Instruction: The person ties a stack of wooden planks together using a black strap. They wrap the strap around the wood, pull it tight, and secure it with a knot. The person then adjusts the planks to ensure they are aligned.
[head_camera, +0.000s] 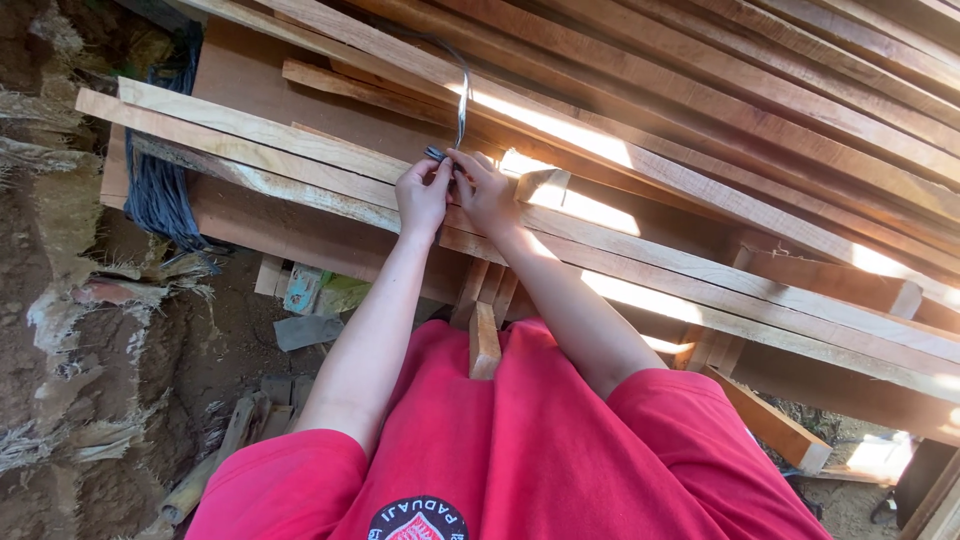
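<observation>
Stack of long wooden planks (700, 150) fills the upper view. Dark bundled cord (160, 190) hangs at the planks' left end. Left hand (422, 195) and right hand (482, 190) meet over the planks, both grips pinched on a thin metal strip (463, 100) arching above them.

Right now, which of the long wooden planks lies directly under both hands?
The pale long wooden plank running from upper left; the redder planks lie beyond the left hand and right hand.

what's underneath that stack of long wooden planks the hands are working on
Under the planks show short upright wood pieces, a dirt floor with scraps and a blue-black bundle at the end. The left hand and right hand pinch a wire. The red shirt hides the rest.
</observation>
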